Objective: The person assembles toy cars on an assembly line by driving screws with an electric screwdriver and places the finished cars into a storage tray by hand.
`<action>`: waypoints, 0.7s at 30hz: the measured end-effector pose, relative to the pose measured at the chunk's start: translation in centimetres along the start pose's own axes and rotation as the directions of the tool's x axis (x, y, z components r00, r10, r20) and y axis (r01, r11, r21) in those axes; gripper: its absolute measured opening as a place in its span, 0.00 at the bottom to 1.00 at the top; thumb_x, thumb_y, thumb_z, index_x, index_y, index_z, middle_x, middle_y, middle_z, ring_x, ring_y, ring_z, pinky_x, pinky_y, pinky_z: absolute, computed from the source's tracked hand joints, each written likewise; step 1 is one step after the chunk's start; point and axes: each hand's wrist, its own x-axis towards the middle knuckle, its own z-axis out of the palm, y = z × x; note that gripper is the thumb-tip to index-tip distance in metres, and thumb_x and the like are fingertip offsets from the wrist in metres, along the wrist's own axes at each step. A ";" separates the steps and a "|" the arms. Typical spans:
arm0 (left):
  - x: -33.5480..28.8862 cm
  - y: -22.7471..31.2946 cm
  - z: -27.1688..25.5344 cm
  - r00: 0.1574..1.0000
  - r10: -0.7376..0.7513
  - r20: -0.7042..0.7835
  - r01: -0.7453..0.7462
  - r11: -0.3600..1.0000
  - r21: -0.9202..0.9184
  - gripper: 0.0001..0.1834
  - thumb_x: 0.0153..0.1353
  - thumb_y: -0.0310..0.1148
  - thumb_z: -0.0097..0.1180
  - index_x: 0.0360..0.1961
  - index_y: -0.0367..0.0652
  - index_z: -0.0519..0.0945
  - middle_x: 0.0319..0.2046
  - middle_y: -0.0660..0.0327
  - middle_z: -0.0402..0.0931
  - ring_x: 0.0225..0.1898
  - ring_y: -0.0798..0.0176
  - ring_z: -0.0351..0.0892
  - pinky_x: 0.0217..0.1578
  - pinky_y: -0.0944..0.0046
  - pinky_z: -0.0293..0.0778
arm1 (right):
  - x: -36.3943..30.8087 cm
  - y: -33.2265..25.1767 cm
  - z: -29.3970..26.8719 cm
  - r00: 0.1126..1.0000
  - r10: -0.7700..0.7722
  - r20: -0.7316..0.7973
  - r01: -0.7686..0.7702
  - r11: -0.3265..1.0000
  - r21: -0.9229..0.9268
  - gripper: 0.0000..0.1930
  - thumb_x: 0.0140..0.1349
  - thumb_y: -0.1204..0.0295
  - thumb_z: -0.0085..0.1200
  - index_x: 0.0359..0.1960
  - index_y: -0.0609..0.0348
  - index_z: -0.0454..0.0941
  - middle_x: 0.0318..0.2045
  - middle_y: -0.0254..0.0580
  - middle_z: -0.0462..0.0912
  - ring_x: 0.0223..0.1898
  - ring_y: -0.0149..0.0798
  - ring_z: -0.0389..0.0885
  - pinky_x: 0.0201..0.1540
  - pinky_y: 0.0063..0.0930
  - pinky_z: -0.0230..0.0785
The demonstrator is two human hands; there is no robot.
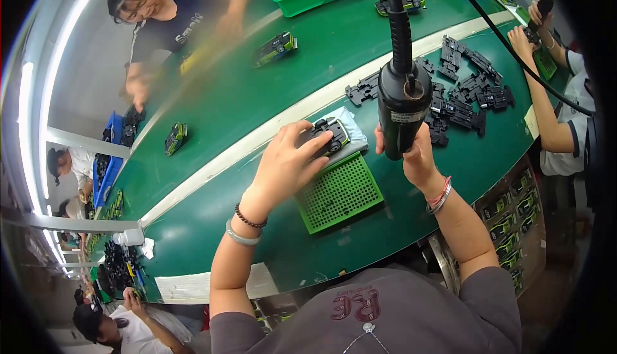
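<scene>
My left hand (283, 164) is closed around a small toy car (335, 136), black with green-yellow trim. The car appears to lie underside up on a pale wrapped pad (352, 126). In my right hand (419, 164) is a black electric screwdriver (403, 100), held upright with its cable running up out of view. Its tip is hidden behind the body and my fingers. Just below the pad sits a shallow light-green perforated basket (340, 194). Several black plastic car chassis (468, 111) lie in a loose heap to the right of the screwdriver.
Beyond a pale strip (212, 175), more toy cars (276, 48) lie on the green surface. A green bin (299, 3) of small black parts stands at the far edge. Co-workers sit across and at both sides. At lower right, a tray (514, 219) holds several cars.
</scene>
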 end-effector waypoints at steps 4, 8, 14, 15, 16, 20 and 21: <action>0.5 -0.1 -0.1 1.000 -0.003 0.016 0.004 1.000 -0.014 0.21 0.48 0.33 0.61 0.47 0.48 0.76 0.46 0.52 0.68 0.48 0.48 0.68 0.47 0.54 0.67 | 0.2 -0.4 0.4 0.998 -0.046 -0.043 0.037 0.981 -0.190 0.42 0.48 0.30 0.41 0.34 0.65 0.71 0.20 0.38 0.73 0.22 0.29 0.72 0.27 0.23 0.65; 0.4 0.0 -0.4 0.997 0.078 0.013 -0.079 0.989 0.122 0.21 0.49 0.33 0.60 0.48 0.49 0.76 0.46 0.53 0.70 0.50 0.47 0.67 0.49 0.53 0.66 | 0.2 -0.5 0.4 0.998 -0.044 -0.037 0.036 0.980 -0.194 0.42 0.48 0.30 0.41 0.34 0.66 0.71 0.20 0.37 0.73 0.22 0.29 0.72 0.27 0.23 0.65; -0.2 0.6 0.3 0.999 0.033 -0.022 -0.030 0.991 0.133 0.25 0.49 0.32 0.59 0.51 0.43 0.72 0.48 0.53 0.69 0.54 0.47 0.64 0.52 0.52 0.63 | 0.0 -0.3 0.8 0.995 -0.078 -0.061 0.066 0.980 -0.187 0.42 0.47 0.30 0.42 0.34 0.66 0.72 0.20 0.37 0.73 0.23 0.29 0.72 0.27 0.23 0.65; -0.2 0.7 0.3 0.999 0.034 -0.021 -0.031 0.991 0.133 0.25 0.49 0.32 0.59 0.51 0.43 0.72 0.48 0.53 0.69 0.54 0.47 0.64 0.52 0.52 0.63 | 0.1 -0.3 0.8 0.995 -0.079 -0.062 0.066 0.980 -0.187 0.42 0.47 0.30 0.42 0.34 0.66 0.72 0.20 0.37 0.73 0.23 0.29 0.72 0.27 0.23 0.65; -0.2 0.9 0.4 0.999 0.041 -0.034 -0.037 0.992 0.117 0.25 0.48 0.31 0.59 0.51 0.42 0.71 0.49 0.53 0.68 0.54 0.47 0.64 0.53 0.52 0.63 | 0.0 -0.4 0.8 0.995 -0.072 -0.062 0.060 0.981 -0.183 0.42 0.47 0.30 0.42 0.35 0.66 0.72 0.20 0.37 0.74 0.23 0.29 0.72 0.27 0.23 0.65; -0.2 0.3 1.0 0.997 0.077 -0.024 -0.075 0.995 0.061 0.26 0.47 0.29 0.60 0.50 0.40 0.71 0.48 0.53 0.67 0.52 0.46 0.65 0.53 0.53 0.63 | 0.1 -0.1 0.6 0.997 -0.055 -0.058 0.045 0.986 -0.161 0.42 0.47 0.30 0.42 0.35 0.67 0.72 0.20 0.37 0.74 0.23 0.29 0.72 0.27 0.23 0.65; -0.1 0.3 1.0 0.996 0.082 -0.023 -0.080 0.995 0.061 0.26 0.47 0.29 0.60 0.50 0.40 0.71 0.48 0.53 0.67 0.52 0.46 0.65 0.53 0.53 0.63 | 0.0 -0.1 0.3 0.996 -0.058 -0.062 0.047 0.986 -0.162 0.42 0.47 0.30 0.42 0.35 0.67 0.72 0.20 0.37 0.74 0.23 0.29 0.72 0.27 0.23 0.65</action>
